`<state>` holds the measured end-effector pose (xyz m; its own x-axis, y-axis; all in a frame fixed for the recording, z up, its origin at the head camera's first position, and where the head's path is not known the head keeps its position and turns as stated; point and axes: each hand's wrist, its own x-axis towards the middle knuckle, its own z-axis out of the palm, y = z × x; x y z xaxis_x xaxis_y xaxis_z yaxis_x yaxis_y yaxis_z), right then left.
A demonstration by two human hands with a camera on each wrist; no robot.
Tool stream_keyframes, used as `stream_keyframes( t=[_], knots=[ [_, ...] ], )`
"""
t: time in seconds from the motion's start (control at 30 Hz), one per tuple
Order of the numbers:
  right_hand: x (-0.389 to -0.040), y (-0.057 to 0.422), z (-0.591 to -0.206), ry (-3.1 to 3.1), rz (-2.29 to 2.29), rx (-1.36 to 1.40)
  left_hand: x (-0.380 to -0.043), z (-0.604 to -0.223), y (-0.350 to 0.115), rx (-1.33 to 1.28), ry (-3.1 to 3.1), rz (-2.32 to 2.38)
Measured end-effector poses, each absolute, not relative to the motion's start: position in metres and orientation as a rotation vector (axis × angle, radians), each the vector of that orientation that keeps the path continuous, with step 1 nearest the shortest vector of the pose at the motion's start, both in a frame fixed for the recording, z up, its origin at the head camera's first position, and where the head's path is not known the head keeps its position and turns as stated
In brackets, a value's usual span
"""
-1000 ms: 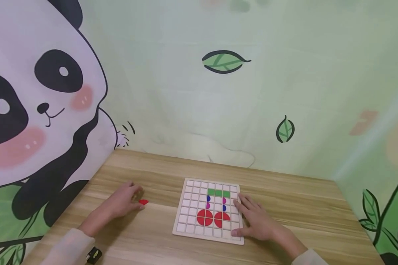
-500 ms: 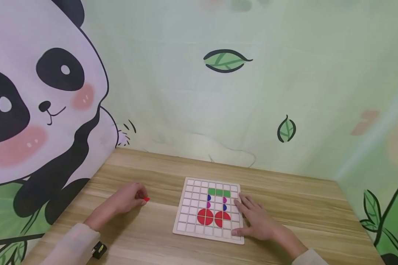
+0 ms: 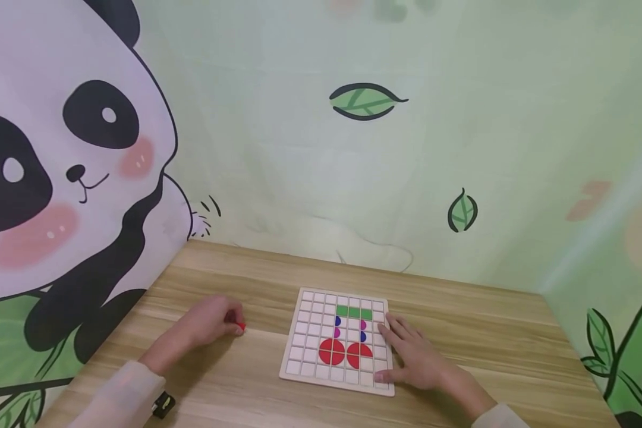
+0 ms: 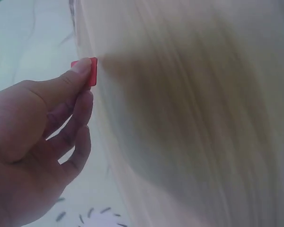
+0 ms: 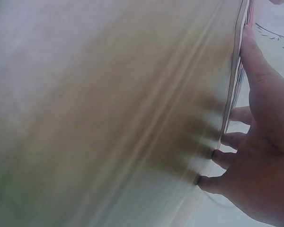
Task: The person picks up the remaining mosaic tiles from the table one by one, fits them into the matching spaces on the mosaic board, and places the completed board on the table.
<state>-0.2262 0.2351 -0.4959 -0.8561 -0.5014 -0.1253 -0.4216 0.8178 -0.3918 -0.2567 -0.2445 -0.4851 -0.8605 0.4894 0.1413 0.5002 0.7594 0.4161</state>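
My left hand (image 3: 214, 318) pinches a small flat red tile (image 4: 93, 73) between thumb and index finger, above the table to the left of the board. The other fingers are bent loosely. A white gridded board (image 3: 303, 339) lies on the table. My right hand (image 3: 414, 356) rests along its right edge, fingers spread, thumb over the lower right corner. On the board a row of green squares (image 3: 355, 312) tops blue half-circles (image 3: 337, 321) and magenta half-circles (image 3: 362, 325). Below are a full red circle (image 3: 331, 352) and a red three-quarter circle (image 3: 357, 352) with a white lower right cell.
The wooden table (image 3: 235, 380) extends on both sides of the board. Behind it hangs a pale green backdrop (image 3: 278, 148) with leaves and a large panda (image 3: 85, 172). A small black device (image 3: 163, 405) sits at the left sleeve.
The left thumb and fingers have closed on the red tile, which has moved slightly right with the hand. The right hand and the board stay in place.
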Motion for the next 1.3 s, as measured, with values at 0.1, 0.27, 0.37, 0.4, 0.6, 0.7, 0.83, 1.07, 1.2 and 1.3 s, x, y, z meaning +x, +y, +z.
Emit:
stream_keyframes(
  t=[0.1, 0.27, 0.37, 0.4, 0.6, 0.7, 0.83, 1.07, 1.2, 1.3],
  knots=[
    [-0.226, 0.235, -0.496, 2.782, -0.52, -0.716, -0.255, -0.481, -0.234, -0.876, -2.897, -0.675],
    [-0.225, 0.234, -0.495, 2.782, -0.525, -0.722, -0.254, -0.477, -0.21, -0.888, -2.87, -0.828],
    [-0.225, 0.234, -0.495, 2.783, -0.528, -0.723, -0.255, -0.474, -0.194, -0.884, -2.838, -0.96],
    [-0.225, 0.234, -0.495, 2.783, -0.529, -0.724, -0.255, -0.473, -0.189, -0.889, -2.827, -1.014],
    [-0.225, 0.234, -0.497, 2.782, -0.503, -0.722, -0.248, -0.464, -0.15, -0.959, -2.796, -1.281],
    [-0.226, 0.235, -0.499, 2.784, -0.506, -0.724, -0.244, -0.463, -0.131, -1.019, -2.801, -1.289],
    [-0.227, 0.234, -0.498, 2.781, -0.517, -0.725, -0.242, -0.46, -0.108, -1.073, -2.83, -1.282],
    [-0.226, 0.236, -0.499, 2.789, -0.515, -0.743, -0.243, -0.459, -0.07, -1.188, -2.845, -1.276],
    [-0.227, 0.236, -0.499, 2.794, -0.52, -0.768, -0.247, -0.462, -0.055, -1.237, -2.819, -1.262],
    [-0.226, 0.237, -0.499, 2.796, -0.51, -0.768, -0.246, -0.463, -0.048, -1.258, -2.806, -1.267]
  ],
)
